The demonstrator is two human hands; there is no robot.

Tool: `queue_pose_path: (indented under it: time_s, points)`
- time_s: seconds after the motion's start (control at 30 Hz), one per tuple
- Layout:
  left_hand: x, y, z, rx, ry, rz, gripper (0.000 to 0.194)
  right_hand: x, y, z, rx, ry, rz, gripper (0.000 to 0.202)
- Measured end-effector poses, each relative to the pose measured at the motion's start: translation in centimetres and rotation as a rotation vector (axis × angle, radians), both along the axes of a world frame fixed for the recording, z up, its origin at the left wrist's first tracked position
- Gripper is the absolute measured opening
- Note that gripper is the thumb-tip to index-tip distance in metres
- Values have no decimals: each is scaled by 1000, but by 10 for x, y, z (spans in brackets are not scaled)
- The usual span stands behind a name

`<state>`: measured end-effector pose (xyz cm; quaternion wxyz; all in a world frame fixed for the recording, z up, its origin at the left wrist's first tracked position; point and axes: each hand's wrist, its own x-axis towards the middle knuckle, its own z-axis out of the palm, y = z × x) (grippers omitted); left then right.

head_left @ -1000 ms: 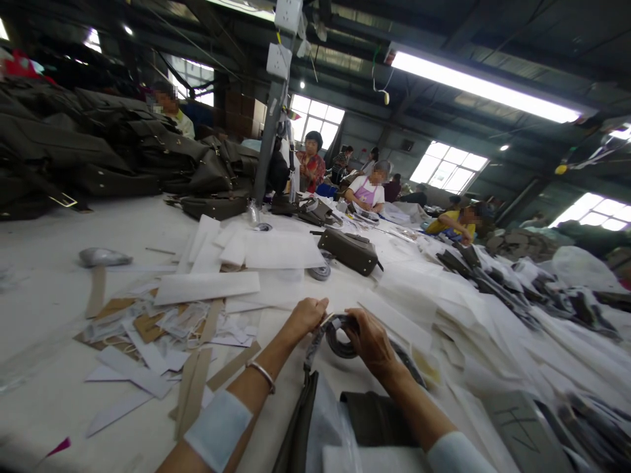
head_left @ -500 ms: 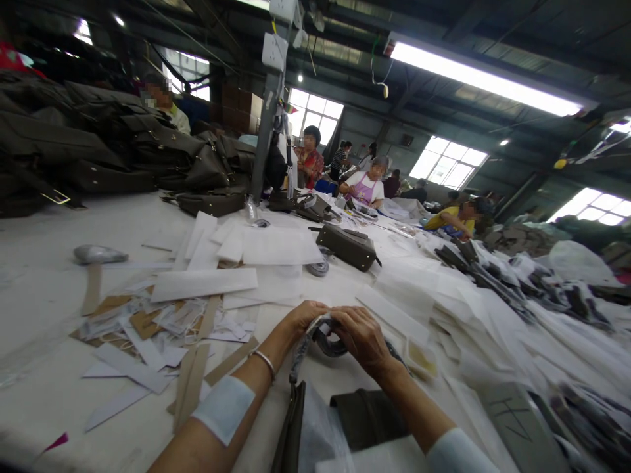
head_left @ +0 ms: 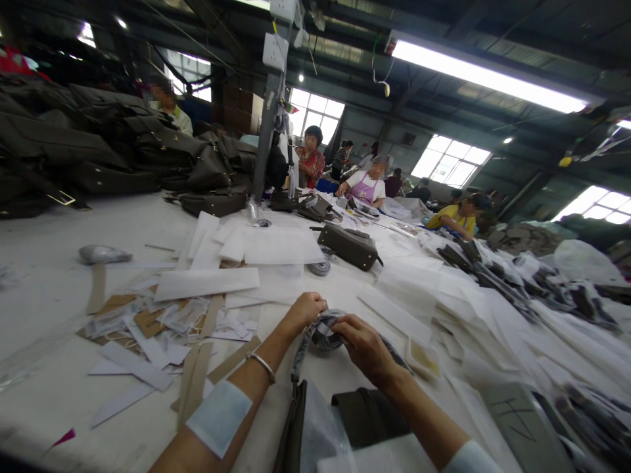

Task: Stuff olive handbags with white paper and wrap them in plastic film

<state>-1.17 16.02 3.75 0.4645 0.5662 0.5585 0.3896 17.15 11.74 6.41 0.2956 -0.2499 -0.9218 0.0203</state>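
A dark strap (head_left: pixel 325 336), wrapped in clear plastic, is coiled above the worktable near the bottom centre. My left hand (head_left: pixel 308 310) is closed at the coil's upper left; what its fingers pinch is too small to make out. On the coil's right side my right hand (head_left: pixel 362 341) grips the strap between thumb and fingers. One end of the strap runs down to a dark olive bag (head_left: pixel 369 415) lying below my hands, with white sheet material around it.
Paper strips and tags (head_left: pixel 142 328) lie left on the white table (head_left: pixel 39 276). A dark bag (head_left: pixel 349 246) sits ahead. Bags (head_left: pixel 172 148) are piled back left, white sheets (head_left: pixel 473 309) spread right. Several people work beyond.
My left hand has closed up and risen slightly off the coil's top. My right hand has shifted a little, showing more of the coil.
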Motion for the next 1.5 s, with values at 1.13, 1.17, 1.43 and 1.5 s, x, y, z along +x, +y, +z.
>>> queue_pose_path:
  time_s: [1.13,1.17,1.43,1.5]
  points:
    - [15,-22,23,286,-70,-173,22,5,37,34,-770,107,-445,7]
    - [15,-22,23,282,-66,-183,24,6,37,37,-733,104,-450,7]
    - [23,-29,14,208,120,-190,31,14,34,47,-677,21,-443,11]
    - [24,-28,13,210,132,-189,26,15,33,50,-686,-17,-432,12]
